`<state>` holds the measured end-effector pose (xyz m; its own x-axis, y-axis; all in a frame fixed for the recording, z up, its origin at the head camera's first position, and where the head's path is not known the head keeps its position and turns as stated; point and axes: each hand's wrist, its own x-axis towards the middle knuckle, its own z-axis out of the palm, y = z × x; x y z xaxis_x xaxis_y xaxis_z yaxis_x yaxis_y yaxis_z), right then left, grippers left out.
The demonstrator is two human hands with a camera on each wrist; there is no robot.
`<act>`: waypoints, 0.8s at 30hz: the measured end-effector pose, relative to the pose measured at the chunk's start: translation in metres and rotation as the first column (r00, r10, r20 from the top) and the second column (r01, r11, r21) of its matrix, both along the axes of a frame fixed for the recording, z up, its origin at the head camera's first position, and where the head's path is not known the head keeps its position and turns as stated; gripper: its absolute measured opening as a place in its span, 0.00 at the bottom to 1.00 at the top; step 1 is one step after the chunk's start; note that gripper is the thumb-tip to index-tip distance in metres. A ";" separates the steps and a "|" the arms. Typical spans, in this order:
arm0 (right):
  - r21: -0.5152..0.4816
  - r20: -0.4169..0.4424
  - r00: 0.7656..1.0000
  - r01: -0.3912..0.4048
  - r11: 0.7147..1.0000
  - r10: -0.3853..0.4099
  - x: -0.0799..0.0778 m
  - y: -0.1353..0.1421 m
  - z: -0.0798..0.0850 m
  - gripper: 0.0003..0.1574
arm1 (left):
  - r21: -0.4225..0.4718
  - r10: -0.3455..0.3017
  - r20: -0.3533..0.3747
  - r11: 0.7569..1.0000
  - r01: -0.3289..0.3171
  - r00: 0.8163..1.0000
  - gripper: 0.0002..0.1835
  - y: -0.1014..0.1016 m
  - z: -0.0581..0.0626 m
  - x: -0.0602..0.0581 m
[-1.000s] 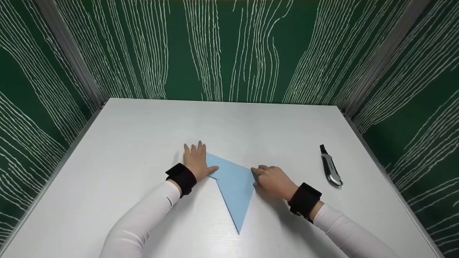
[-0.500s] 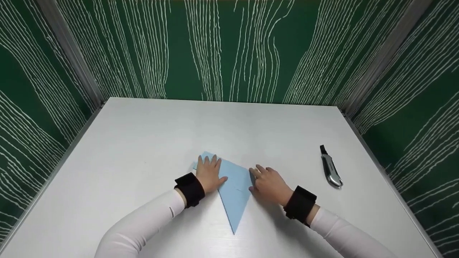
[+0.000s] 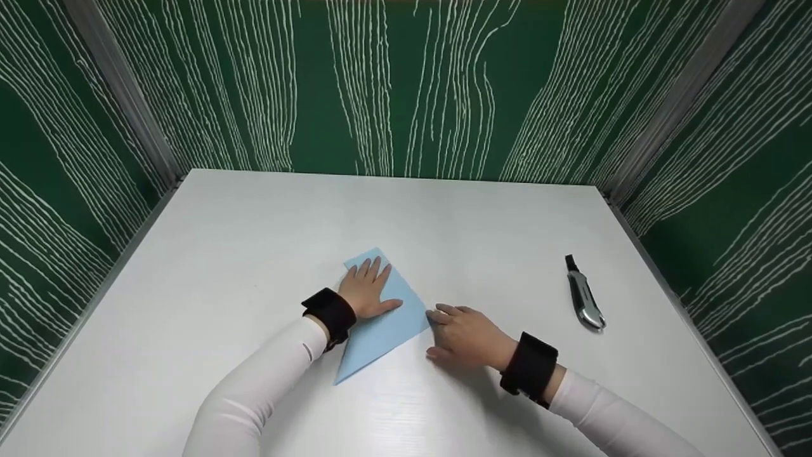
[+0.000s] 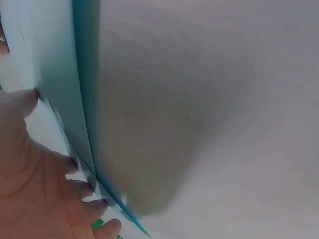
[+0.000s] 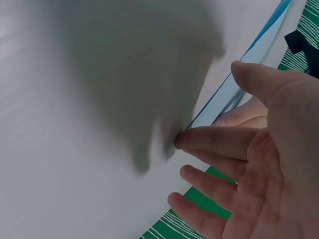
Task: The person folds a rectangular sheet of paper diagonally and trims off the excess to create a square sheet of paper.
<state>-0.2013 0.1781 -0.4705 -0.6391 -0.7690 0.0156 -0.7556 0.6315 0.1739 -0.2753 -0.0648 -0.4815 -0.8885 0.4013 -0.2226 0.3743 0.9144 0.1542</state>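
A folded sheet of light blue paper (image 3: 380, 330) lies on the white table, one point toward the front left. Spread over its upper left part is my left hand (image 3: 366, 293), fingers straight and thumb held apart. My right hand (image 3: 474, 336) is at the paper's right corner, its fingertips right at the edge. In the right wrist view the index finger (image 5: 219, 139) meets the corner of the paper, while the thumb stands apart from the other fingers. Layered folded edges of the paper (image 4: 60, 64) show in the left wrist view.
To the right on the white table (image 3: 266, 235) lies a grey and black utility knife (image 3: 585, 295). Green walls (image 3: 317, 82) with white wavy lines border the table at the back and sides. Black bands (image 3: 331, 317) circle both wrists.
The blue paper has turned clockwise, its lower point swinging to the left. My left hand has shifted from the paper's left edge onto its surface; my right hand has moved slightly left with the corner.
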 end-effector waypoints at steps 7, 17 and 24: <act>-0.043 0.180 0.984 0.005 0.999 0.003 -0.002 0.001 0.001 0.32 | 0.070 -0.064 0.080 0.996 0.058 0.995 0.48 -0.013 0.007 -0.011; -0.226 0.228 0.972 -0.007 0.974 0.060 -0.022 -0.001 -0.007 0.31 | 0.036 -0.145 0.120 0.989 0.141 0.982 0.49 -0.011 0.007 -0.017; -0.119 0.367 0.930 0.023 0.993 0.023 -0.034 -0.007 -0.010 0.43 | 0.045 -0.196 0.152 0.980 0.191 0.969 0.48 -0.008 0.006 -0.019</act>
